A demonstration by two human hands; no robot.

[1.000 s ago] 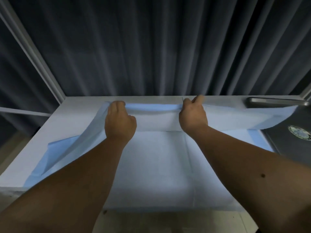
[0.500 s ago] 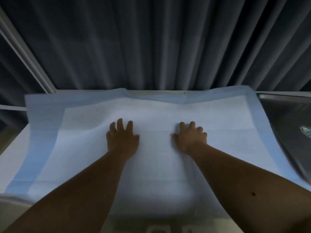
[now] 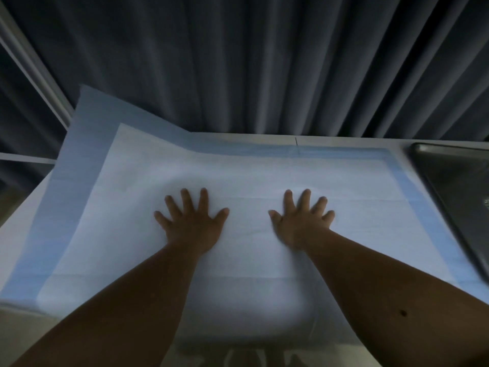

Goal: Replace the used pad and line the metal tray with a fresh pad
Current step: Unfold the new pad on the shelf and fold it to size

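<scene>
Both hands are pressing flat on the fresh pad (image 3: 264, 181), the left hand (image 3: 191, 223) and right hand (image 3: 301, 221) lying with fingers straight and splayed, gripping nothing; this looks like the smoothing step. The blue-bordered pad is lying spread over the white table (image 3: 344, 140), its long axis running left to right, its far-left corner curling upward. The metal tray (image 3: 455, 176) is sitting just beside its right edge, so next the pad probably needs lifting into it.
</scene>
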